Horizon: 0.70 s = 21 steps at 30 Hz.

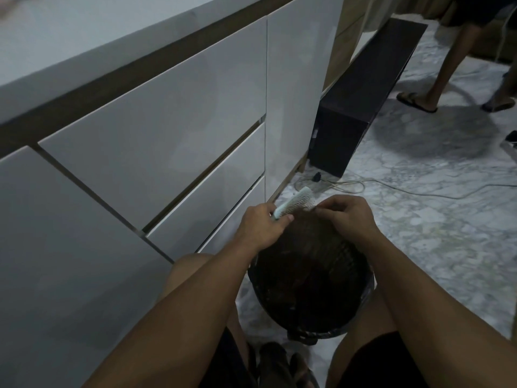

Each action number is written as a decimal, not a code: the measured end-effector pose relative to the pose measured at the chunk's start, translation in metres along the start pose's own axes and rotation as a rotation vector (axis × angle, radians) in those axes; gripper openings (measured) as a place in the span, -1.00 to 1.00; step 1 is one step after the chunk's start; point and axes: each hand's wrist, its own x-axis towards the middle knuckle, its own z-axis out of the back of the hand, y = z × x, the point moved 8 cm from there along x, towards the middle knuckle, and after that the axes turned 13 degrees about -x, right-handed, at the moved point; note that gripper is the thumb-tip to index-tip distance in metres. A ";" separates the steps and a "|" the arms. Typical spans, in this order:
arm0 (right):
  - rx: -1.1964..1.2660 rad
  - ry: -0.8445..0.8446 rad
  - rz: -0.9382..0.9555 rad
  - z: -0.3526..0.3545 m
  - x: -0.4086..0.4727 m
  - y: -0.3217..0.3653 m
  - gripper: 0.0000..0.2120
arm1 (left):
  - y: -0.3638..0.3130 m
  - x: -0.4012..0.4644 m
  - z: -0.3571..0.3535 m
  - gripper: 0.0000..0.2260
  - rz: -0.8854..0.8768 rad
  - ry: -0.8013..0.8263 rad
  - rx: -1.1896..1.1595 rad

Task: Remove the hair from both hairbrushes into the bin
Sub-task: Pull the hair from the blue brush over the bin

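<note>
A pale mint hairbrush [296, 202] is held over the far rim of a dark round slatted bin [310, 278] that stands on the floor between my knees. My left hand [261, 225] grips the brush by its handle. My right hand [348, 217] pinches at the bristles near the head's right edge, fingertips together on dark strands of hair. Only one brush is in view. The bin's inside is dark, with brownish clumps dimly visible.
White glossy drawer fronts [156, 141] run along the left. A dark low cabinet [361, 96] stands behind the bin, with white cables [391, 189] across the marble floor. Another person's legs in flip-flops [419, 100] are at the upper right.
</note>
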 end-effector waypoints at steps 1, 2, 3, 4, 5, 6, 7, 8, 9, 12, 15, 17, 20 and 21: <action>0.001 0.060 0.015 -0.003 -0.002 0.001 -0.95 | 0.002 0.001 0.001 -0.67 0.006 -0.002 -0.005; 0.001 0.103 0.023 -0.006 -0.003 0.001 -0.95 | 0.004 0.001 0.002 -0.67 0.017 -0.002 -0.012; 0.006 0.132 0.027 -0.008 -0.004 0.001 -0.94 | 0.005 0.001 0.002 -0.67 0.026 -0.001 -0.020; 0.022 0.150 0.029 -0.010 -0.005 0.002 -0.93 | 0.005 0.000 0.001 -0.69 0.032 0.003 -0.026; 0.053 0.167 0.025 -0.013 -0.006 0.003 -0.92 | 0.004 0.000 0.000 -0.71 0.030 0.008 -0.025; 0.094 0.182 0.017 -0.016 -0.008 0.004 -0.89 | 0.002 -0.001 -0.001 -0.73 0.030 0.016 -0.022; 0.127 0.187 0.011 -0.020 -0.009 0.005 -0.85 | 0.001 -0.002 -0.003 -0.73 0.029 0.025 -0.023; 0.138 0.177 0.012 -0.022 -0.010 0.006 -0.81 | 0.001 -0.002 -0.005 -0.73 0.029 0.033 -0.027; 0.118 0.153 0.018 -0.023 -0.009 0.007 -0.81 | 0.000 -0.003 -0.007 -0.72 0.026 0.039 -0.026; -0.014 0.096 0.036 -0.020 -0.005 0.004 -0.90 | -0.001 -0.003 -0.006 -0.69 0.017 0.030 -0.003; -0.049 0.100 0.015 -0.017 -0.003 -0.002 -0.95 | 0.003 -0.001 -0.002 -0.68 0.028 0.010 0.009; -0.076 0.046 -0.005 -0.011 -0.001 -0.006 -0.95 | 0.005 0.000 0.000 -0.66 0.038 0.008 0.009; -0.103 -0.072 -0.097 0.005 0.007 -0.020 -0.95 | 0.003 0.001 0.007 -0.66 0.032 -0.024 0.041; -0.077 -0.101 -0.134 0.011 0.009 -0.026 -0.94 | 0.002 0.001 0.011 -0.66 0.031 -0.044 0.051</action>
